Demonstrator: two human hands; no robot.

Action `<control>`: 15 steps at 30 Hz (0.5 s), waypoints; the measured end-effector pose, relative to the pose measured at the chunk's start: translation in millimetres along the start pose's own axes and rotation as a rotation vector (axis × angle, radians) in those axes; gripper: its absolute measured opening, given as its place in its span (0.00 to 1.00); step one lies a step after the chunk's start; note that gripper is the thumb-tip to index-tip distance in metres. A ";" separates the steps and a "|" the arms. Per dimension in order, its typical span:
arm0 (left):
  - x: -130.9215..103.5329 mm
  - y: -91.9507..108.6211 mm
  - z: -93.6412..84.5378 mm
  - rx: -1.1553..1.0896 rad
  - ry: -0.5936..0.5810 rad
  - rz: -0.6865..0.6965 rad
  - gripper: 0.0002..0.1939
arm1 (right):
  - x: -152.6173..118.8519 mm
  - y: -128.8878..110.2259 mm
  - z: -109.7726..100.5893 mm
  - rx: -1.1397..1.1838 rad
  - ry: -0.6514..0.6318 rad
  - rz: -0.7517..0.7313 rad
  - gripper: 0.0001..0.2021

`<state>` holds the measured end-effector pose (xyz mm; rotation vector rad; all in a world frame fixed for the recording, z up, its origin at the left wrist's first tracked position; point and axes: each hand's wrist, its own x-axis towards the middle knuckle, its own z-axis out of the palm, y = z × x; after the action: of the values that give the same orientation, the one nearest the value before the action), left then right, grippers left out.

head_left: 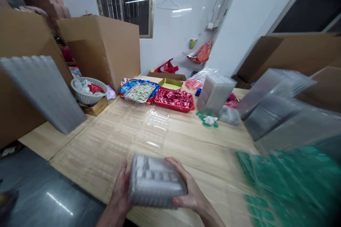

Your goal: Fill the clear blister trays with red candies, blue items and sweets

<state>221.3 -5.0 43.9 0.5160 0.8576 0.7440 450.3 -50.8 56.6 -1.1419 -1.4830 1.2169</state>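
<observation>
A stack of clear plastic trays (157,181), blurred by motion, is held between my two hands above the near edge of the wooden table (106,142). My left hand (121,188) presses against its left side. The fingers of my right hand (186,188) wrap round its right side, thumb low on the front. Beyond it, clear plastic trays (156,124) lie flat on the table. Farther back are a red tray of red wrapped packets (174,100) and a clear tray of small pale pieces (141,92) on a blue and red tray.
Tall stacks of clear trays stand at the left (45,92) and back right (215,94). More stacks lean at the right (277,110), behind green trays (293,184). A white basket (89,97) sits near cardboard boxes (117,49). A gold tray (170,84) is at the back.
</observation>
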 end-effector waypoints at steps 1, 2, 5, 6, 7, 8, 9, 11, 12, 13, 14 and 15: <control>-3.7 0.5 -0.5 -0.022 0.040 0.054 0.41 | -7.2 7.9 4.3 0.034 0.068 0.047 0.50; -7.6 0.7 -0.9 -0.008 0.086 0.137 0.42 | -14.2 15.3 8.5 0.071 0.124 0.096 0.48; -17.7 -0.3 0.0 0.268 0.140 0.371 0.47 | -32.7 29.0 20.8 0.162 0.200 0.227 0.45; -20.0 -0.5 1.0 0.394 0.129 0.389 0.48 | -37.7 29.7 24.4 0.174 0.195 0.260 0.44; -21.6 -0.5 2.4 0.503 0.115 0.374 0.48 | -42.1 28.4 27.2 0.169 0.175 0.289 0.43; -22.5 0.1 3.8 0.582 0.112 0.340 0.46 | -45.7 25.3 29.2 0.149 0.144 0.313 0.41; -22.8 1.3 5.1 0.630 0.128 0.300 0.45 | -48.6 20.9 30.0 0.111 0.107 0.332 0.39; -22.2 4.9 6.9 0.667 0.174 0.230 0.40 | -51.4 9.7 28.0 -0.002 0.044 0.372 0.36; -21.3 7.1 7.4 0.673 0.193 0.205 0.38 | -51.2 3.8 25.3 -0.063 0.033 0.387 0.35; -20.3 9.3 7.6 0.685 0.202 0.186 0.35 | -49.7 -2.0 21.8 -0.115 0.040 0.389 0.34; -19.1 11.4 7.8 0.701 0.208 0.176 0.33 | -47.0 -7.4 17.9 -0.150 0.057 0.373 0.33; -17.8 13.2 8.1 0.721 0.210 0.167 0.31 | -43.2 -12.5 13.7 -0.167 0.071 0.339 0.29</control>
<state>215.3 -10.9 66.0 1.1752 1.2950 0.6319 443.8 -96.8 63.8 -1.5827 -1.3944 1.2780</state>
